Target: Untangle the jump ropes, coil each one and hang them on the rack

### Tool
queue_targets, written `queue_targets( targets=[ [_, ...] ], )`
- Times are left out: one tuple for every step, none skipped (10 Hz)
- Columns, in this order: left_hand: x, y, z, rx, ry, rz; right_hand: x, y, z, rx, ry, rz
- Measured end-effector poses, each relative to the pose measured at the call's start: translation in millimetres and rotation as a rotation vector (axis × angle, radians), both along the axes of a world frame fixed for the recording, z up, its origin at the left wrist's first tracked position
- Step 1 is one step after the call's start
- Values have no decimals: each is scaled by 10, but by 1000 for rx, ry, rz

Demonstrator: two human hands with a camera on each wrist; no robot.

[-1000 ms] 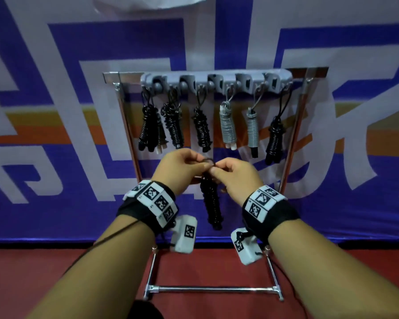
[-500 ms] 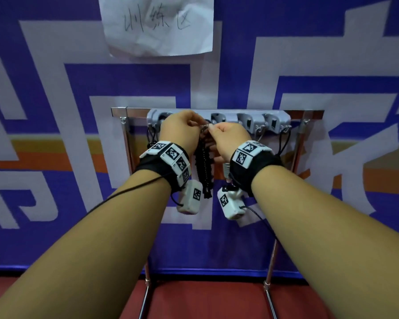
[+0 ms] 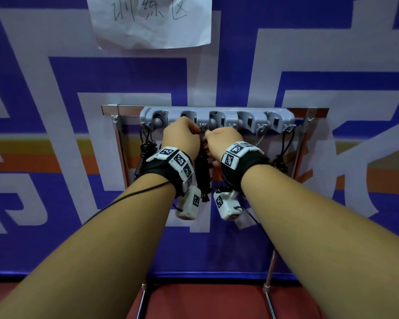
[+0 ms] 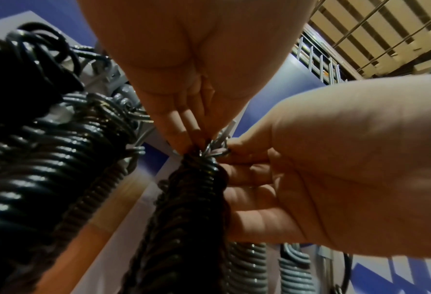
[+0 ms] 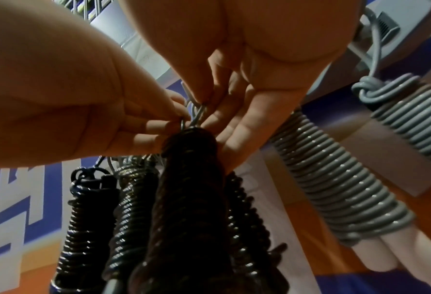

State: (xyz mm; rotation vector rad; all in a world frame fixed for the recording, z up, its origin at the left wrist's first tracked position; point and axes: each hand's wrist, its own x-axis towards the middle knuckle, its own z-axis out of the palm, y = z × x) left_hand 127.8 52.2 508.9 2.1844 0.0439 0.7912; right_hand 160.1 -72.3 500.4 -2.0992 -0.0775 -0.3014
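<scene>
A: Where is the rope being hung?

B: The coiled black jump rope (image 3: 202, 171) hangs straight down between the two wrists, just under the grey hook rail (image 3: 217, 117) of the rack (image 3: 120, 143); its top loop sits at a metal hook (image 4: 215, 151) near the rail's middle.

A: And the hands?

B: The left hand (image 3: 181, 139) has its fingertips bunched in a pinch on the loop at the top of the coil; the right hand (image 3: 224, 141) pinches the same spot from the right, with its lower fingers curled against the side of the coil; the two hands nearly touch.

A: What else hangs there?

B: Other black coils (image 5: 88, 214) to the left; grey coils (image 5: 335, 199) to the right; another black coil (image 3: 280, 162) at the far right end; a sheet of paper (image 3: 150, 20) with handwriting is stuck on the blue and white wall (image 3: 55, 134) above.
</scene>
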Motion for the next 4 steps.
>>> queue_targets(
  targets=[
    [-71, 2, -93, 27, 20, -20, 20, -34, -92, -9, 12, -31],
    [-195, 30, -109, 2, 48, -68, 27, -118, -170, 21, 58, -27],
    [-386, 33, -99, -31, 67, -144, -163, -209, -131, 27, 63, 23],
    [-592, 13, -50, -172, 124, -221, -487, -248, -30, 117, 116, 6]
  ],
)
